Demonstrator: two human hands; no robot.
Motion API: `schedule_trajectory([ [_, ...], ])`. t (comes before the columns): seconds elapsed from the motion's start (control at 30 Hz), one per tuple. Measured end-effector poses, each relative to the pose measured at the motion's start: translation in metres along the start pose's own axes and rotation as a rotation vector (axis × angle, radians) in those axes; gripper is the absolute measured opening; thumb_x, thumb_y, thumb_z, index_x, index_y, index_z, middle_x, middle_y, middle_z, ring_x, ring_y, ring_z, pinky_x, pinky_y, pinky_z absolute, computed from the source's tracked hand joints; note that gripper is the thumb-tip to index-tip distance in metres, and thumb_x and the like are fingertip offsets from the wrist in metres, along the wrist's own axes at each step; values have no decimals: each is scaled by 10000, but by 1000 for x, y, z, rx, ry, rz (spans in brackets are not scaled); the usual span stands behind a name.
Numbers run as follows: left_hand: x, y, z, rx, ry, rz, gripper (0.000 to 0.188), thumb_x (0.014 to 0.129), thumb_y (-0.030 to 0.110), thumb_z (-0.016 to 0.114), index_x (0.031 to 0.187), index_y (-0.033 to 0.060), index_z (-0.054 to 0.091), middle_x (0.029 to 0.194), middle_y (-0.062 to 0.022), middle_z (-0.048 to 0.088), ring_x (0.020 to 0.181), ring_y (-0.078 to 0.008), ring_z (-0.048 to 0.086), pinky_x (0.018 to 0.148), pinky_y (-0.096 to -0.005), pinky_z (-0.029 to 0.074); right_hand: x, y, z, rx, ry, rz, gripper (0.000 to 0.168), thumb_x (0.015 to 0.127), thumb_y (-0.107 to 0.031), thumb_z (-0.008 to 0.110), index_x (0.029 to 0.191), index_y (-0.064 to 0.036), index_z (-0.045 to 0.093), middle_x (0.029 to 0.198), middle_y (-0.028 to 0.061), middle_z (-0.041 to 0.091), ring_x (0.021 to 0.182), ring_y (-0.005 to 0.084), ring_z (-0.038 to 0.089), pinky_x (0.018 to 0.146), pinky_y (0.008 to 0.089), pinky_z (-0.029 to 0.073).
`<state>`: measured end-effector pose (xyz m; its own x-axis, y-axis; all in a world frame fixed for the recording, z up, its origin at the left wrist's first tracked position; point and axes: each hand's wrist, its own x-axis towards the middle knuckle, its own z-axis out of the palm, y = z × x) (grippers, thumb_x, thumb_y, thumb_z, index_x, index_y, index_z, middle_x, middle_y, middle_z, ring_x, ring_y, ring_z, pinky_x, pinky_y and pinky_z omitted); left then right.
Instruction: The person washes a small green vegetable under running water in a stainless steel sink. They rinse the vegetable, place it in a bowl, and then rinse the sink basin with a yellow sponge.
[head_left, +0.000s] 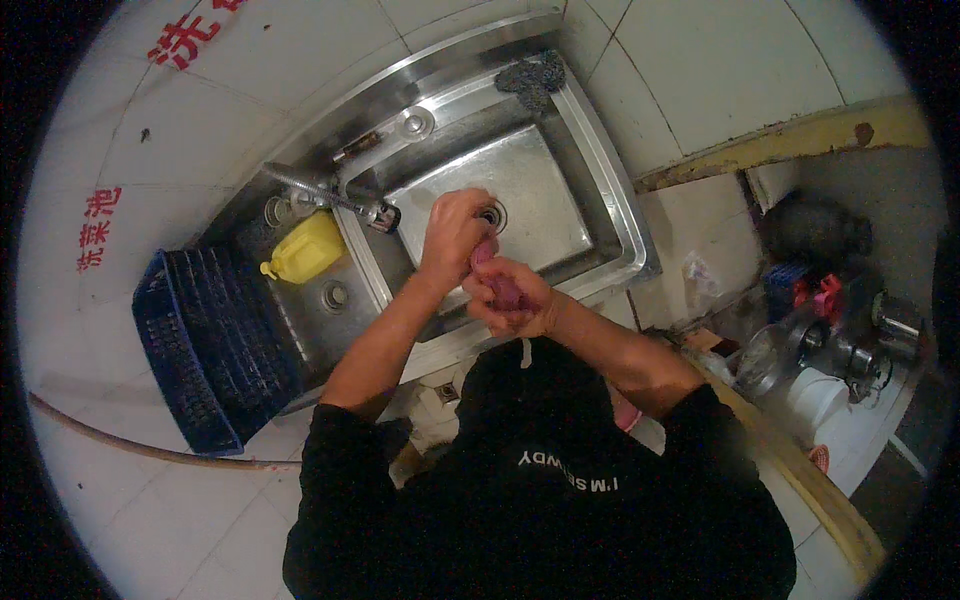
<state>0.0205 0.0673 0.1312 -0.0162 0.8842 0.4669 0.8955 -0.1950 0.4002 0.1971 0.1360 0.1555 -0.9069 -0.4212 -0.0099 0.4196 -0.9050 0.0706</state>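
Note:
Over the near side of a stainless steel sink basin (540, 172), both hands grip one pinkish-purple cloth (508, 294). My left hand (456, 229) is closed on its upper end, close to the round drain (491, 215). The lower, bunched part sits in my right hand (517, 296), whose fingers are wrapped around it. The cloth looks twisted between the two hands. A faucet with a flexible hose (330, 191) reaches over the basin's left edge, its spray head pointing in. Part of the cloth is hidden by the fingers.
A yellow plastic jug (309, 247) lies in the smaller left basin beside a dark blue plastic crate (217, 352). Dark steel-wool scourers (532, 79) rest on the sink's far corner. To the right are a yellowish ledge (787, 142), a white bucket (817, 397) and metal pots.

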Motion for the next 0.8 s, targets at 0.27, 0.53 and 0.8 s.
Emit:
schedule_trajectory([
  [0.27,-21,-1,35,-464,-822,-816,416,800,-4,550,1213,21,594,919,-152,655,737,-320,693,638,-482,600,-4,-75,-48,-2731,756,251,275,888,-217,573,1082,-44,663,824,174,709,729,365,706,664,477,566],
  [0.53,-23,-6,-15,-1116,-382,-1120,712,769,-23,661,1437,57,430,1132,-143,614,905,-269,674,689,-397,606,3,-29,-23,-2356,856,-525,239,953,-247,569,1097,-57,572,695,169,677,556,289,661,465,417,500],
  [0.8,-30,35,-90,20,77,-4,643,740,73,754,1334,93,508,1395,-177,519,1272,-396,522,1037,-518,421,20,21,37,-97,344,-157,345,1029,-428,457,1000,-106,577,595,105,562,310,116,317,335,250,261],
])
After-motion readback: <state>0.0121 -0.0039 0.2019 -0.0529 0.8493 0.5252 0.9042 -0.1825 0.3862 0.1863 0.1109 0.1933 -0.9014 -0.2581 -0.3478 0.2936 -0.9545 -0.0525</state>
